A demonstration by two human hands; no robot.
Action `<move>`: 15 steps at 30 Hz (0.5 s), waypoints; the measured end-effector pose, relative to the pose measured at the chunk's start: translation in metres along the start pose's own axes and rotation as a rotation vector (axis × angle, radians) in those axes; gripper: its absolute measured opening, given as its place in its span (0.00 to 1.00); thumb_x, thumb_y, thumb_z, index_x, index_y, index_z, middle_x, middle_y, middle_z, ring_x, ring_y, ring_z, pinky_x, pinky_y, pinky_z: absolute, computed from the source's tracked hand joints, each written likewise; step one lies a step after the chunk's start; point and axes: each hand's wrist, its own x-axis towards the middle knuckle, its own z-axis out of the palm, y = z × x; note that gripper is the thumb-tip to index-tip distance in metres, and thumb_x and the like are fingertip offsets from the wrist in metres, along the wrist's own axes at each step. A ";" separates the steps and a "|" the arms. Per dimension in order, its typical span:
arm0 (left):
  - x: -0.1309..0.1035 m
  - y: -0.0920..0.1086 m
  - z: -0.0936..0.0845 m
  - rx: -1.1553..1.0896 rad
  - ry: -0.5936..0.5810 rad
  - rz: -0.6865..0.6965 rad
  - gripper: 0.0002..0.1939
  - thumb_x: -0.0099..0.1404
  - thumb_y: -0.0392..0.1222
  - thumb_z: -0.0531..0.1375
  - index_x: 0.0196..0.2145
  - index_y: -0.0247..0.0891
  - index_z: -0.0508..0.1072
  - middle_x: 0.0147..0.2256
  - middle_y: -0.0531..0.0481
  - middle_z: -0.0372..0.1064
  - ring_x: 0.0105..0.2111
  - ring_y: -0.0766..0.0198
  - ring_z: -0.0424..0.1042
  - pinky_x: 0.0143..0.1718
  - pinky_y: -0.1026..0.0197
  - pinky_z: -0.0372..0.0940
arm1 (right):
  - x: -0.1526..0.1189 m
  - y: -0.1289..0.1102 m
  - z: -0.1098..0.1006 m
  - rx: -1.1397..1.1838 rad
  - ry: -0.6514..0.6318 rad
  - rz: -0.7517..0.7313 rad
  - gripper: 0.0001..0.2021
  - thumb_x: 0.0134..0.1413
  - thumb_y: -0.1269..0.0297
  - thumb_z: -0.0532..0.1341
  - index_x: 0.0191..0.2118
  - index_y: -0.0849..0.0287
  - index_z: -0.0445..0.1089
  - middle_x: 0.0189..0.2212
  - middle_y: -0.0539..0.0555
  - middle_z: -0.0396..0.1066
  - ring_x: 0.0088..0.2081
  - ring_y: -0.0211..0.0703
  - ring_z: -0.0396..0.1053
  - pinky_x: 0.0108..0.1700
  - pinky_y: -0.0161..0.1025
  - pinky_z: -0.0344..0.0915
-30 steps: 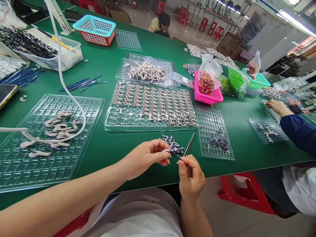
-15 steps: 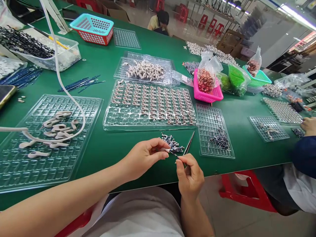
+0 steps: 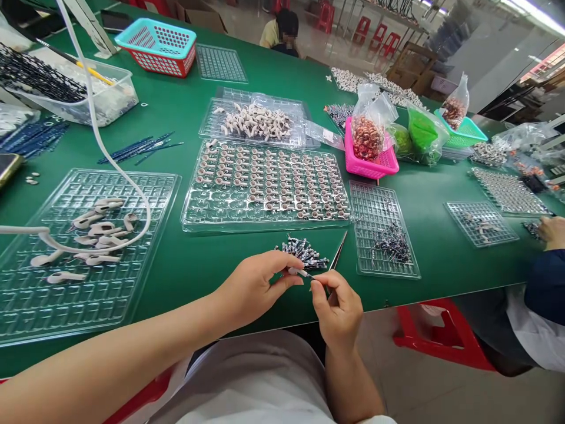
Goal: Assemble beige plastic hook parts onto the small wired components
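My left hand (image 3: 260,281) pinches a white earbud shell (image 3: 303,272) between thumb and fingertips, its stem pointing right. Against the stem's end, my right hand (image 3: 339,306) holds a thin dark strip (image 3: 311,278) in a thumb-and-finger pinch; most of the strip is hidden. Metal tweezers (image 3: 339,249) also sit in the right hand, tips pointing away from me. Just beyond the fingers lies a pile of small dark parts with silvery ends (image 3: 309,253). Past it stands a clear tray (image 3: 207,221) with rows of earbud pieces.
To the left, a white cable (image 3: 99,138) loops over a clear tray (image 3: 35,306) of loose earbud shells. A tray of thin dark parts (image 3: 392,244) lies at right, near a pink basket (image 3: 373,169). Farther right, a co-worker's hand (image 3: 552,231) rests at the table.
My hands have come closer together, and less of the dark strip shows between them. The shell's white stem is more visible. The view has shifted slightly.
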 end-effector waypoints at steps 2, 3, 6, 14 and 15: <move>-0.001 -0.001 0.000 0.014 0.001 0.033 0.06 0.64 0.40 0.62 0.39 0.43 0.77 0.36 0.49 0.79 0.36 0.59 0.76 0.41 0.60 0.68 | 0.001 0.000 0.000 0.014 -0.020 0.008 0.03 0.59 0.68 0.61 0.34 0.56 0.72 0.27 0.49 0.70 0.27 0.36 0.67 0.29 0.34 0.64; -0.001 -0.002 0.000 0.024 0.003 0.052 0.06 0.65 0.40 0.62 0.39 0.43 0.77 0.36 0.49 0.78 0.36 0.59 0.76 0.42 0.60 0.68 | 0.002 -0.001 0.000 0.019 -0.027 0.011 0.03 0.59 0.68 0.61 0.34 0.56 0.72 0.27 0.49 0.70 0.27 0.36 0.67 0.29 0.34 0.64; -0.001 -0.005 0.001 0.063 0.012 0.114 0.06 0.66 0.39 0.61 0.40 0.42 0.77 0.36 0.49 0.78 0.36 0.59 0.76 0.42 0.60 0.68 | 0.003 -0.001 0.000 0.017 -0.039 0.019 0.04 0.59 0.67 0.61 0.33 0.56 0.71 0.26 0.49 0.70 0.27 0.37 0.67 0.29 0.34 0.64; -0.001 -0.009 0.002 0.148 0.014 0.171 0.06 0.67 0.39 0.61 0.41 0.40 0.77 0.35 0.48 0.78 0.36 0.60 0.75 0.40 0.61 0.67 | 0.005 -0.001 -0.001 0.017 -0.055 -0.007 0.03 0.59 0.69 0.61 0.33 0.56 0.71 0.27 0.48 0.70 0.27 0.36 0.66 0.30 0.34 0.63; -0.001 -0.010 0.001 0.151 0.014 0.168 0.06 0.67 0.39 0.61 0.41 0.40 0.77 0.35 0.48 0.78 0.36 0.60 0.75 0.40 0.61 0.67 | 0.005 -0.001 -0.001 0.019 -0.057 -0.007 0.03 0.59 0.69 0.61 0.34 0.56 0.71 0.27 0.47 0.70 0.27 0.36 0.66 0.31 0.34 0.63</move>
